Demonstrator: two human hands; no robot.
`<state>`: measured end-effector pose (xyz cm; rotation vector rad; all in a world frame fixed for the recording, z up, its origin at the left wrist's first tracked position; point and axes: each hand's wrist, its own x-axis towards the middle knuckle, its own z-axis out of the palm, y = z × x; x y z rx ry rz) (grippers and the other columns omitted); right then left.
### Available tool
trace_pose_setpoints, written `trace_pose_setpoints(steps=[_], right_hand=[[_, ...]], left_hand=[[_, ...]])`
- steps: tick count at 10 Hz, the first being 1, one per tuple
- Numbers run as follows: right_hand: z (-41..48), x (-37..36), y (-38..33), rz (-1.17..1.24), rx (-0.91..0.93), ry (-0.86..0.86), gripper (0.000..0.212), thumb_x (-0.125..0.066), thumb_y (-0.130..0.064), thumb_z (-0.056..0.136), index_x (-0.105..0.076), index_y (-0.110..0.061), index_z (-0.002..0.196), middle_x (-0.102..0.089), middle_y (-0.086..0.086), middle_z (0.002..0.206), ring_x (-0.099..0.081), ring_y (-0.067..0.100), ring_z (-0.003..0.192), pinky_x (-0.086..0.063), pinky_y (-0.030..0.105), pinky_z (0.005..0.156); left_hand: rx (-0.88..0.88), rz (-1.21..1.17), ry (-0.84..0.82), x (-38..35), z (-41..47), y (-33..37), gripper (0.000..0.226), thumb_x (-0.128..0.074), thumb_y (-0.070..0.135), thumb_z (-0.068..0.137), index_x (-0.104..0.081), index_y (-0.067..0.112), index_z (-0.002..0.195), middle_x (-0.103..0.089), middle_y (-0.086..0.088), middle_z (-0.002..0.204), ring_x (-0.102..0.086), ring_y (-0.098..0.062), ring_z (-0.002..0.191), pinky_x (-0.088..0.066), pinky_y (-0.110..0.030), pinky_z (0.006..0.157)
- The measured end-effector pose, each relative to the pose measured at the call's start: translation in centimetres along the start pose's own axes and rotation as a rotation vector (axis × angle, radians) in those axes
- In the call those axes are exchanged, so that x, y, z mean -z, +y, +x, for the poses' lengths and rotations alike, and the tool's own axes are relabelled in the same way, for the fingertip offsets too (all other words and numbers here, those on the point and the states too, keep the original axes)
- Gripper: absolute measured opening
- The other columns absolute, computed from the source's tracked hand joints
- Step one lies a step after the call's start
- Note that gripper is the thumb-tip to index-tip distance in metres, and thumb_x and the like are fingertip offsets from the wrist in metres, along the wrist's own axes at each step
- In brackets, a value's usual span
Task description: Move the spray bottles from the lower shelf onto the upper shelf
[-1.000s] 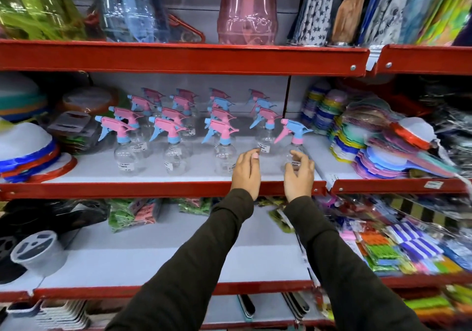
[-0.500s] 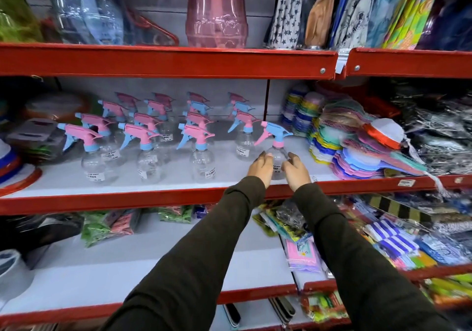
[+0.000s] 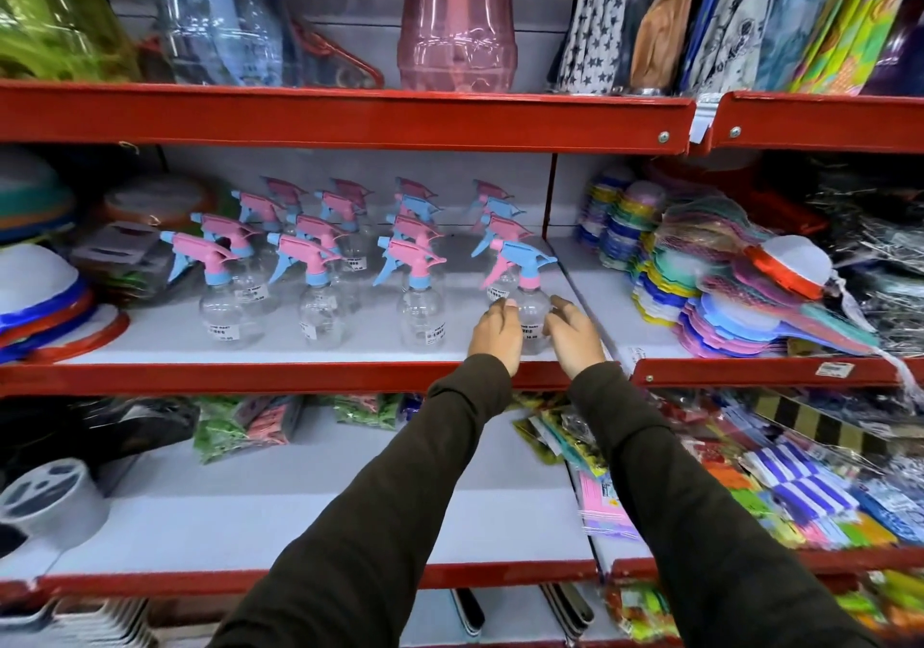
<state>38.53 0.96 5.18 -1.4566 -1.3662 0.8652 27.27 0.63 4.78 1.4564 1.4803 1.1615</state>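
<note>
Spray bottle (image 3: 531, 310) with the blue head stands upright near the front edge of the upper shelf (image 3: 350, 377), at the right end of the front row, directly between your two hands. Your left hand (image 3: 497, 332) flanks its clear body on one side and your right hand (image 3: 572, 335) on the other, fingers loosely curled and apart; firm contact cannot be confirmed. Both hands are equally near. Its long axis is vertical, nozzle pointing right.
</note>
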Motion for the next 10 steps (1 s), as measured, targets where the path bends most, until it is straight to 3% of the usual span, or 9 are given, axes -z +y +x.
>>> trace_pose_setpoints(steps=[4, 7, 8, 9, 10], right_hand=[[0.0, -1.0, 0.3, -0.008, -0.013, -0.075, 0.056, -0.042, -0.011, 0.095, -0.034, -0.014, 0.151, -0.041, 0.010, 0.155, -0.041, 0.027, 0.140, -0.032, 0.033, 0.115], [-0.3, -0.8, -0.1, -0.035, -0.036, -0.142, 0.063, -0.041, -0.012, 0.097, -0.020, -0.018, 0.156, -0.030, 0.011, 0.160, -0.033, 0.028, 0.146, -0.028, 0.036, 0.119], [-1.1, 0.2, 0.1, 0.092, 0.043, -0.041, 0.061, -0.043, -0.006, 0.097, -0.023, -0.016, 0.155, -0.034, 0.011, 0.158, -0.038, 0.028, 0.143, -0.033, 0.039, 0.118], [-3.8, 2.7, -1.3, 0.240, 0.230, 0.167, 0.053, -0.045, -0.004, 0.095, -0.041, -0.023, 0.144, -0.049, 0.002, 0.145, -0.052, 0.024, 0.127, -0.044, 0.044, 0.109], [-7.0, 7.3, -4.7, 0.373, 0.492, 0.422, 0.043, -0.047, -0.005, 0.086, -0.056, -0.018, 0.127, -0.059, 0.006, 0.125, -0.056, 0.017, 0.101, -0.051, 0.041, 0.092]], left_hand=[[0.015, 0.058, -0.028, 0.9, -0.2, -0.6, 0.056, -0.024, 0.041, 0.104, -0.031, 0.012, 0.151, -0.032, -0.012, 0.159, -0.031, -0.027, 0.145, -0.020, -0.036, 0.121], [0.012, 0.047, -0.084, 1.2, -0.8, -0.2, 0.058, -0.024, 0.042, 0.104, -0.021, 0.015, 0.155, -0.022, -0.009, 0.163, -0.023, -0.025, 0.149, -0.016, -0.032, 0.119], [-0.035, 0.039, -0.031, 1.5, -1.1, -0.7, 0.057, -0.027, 0.041, 0.104, -0.024, 0.014, 0.154, -0.027, -0.010, 0.161, -0.027, -0.025, 0.147, -0.019, -0.029, 0.117], [-0.211, 0.098, 0.167, 2.5, -2.8, -1.0, 0.048, -0.032, 0.035, 0.104, -0.037, 0.012, 0.146, -0.043, -0.010, 0.148, -0.040, -0.025, 0.136, -0.027, -0.027, 0.109], [-0.435, 0.167, 0.396, 4.6, -3.6, -0.3, 0.042, -0.034, 0.033, 0.101, -0.042, 0.020, 0.140, -0.049, -0.004, 0.139, -0.043, -0.019, 0.127, -0.032, -0.034, 0.108]])
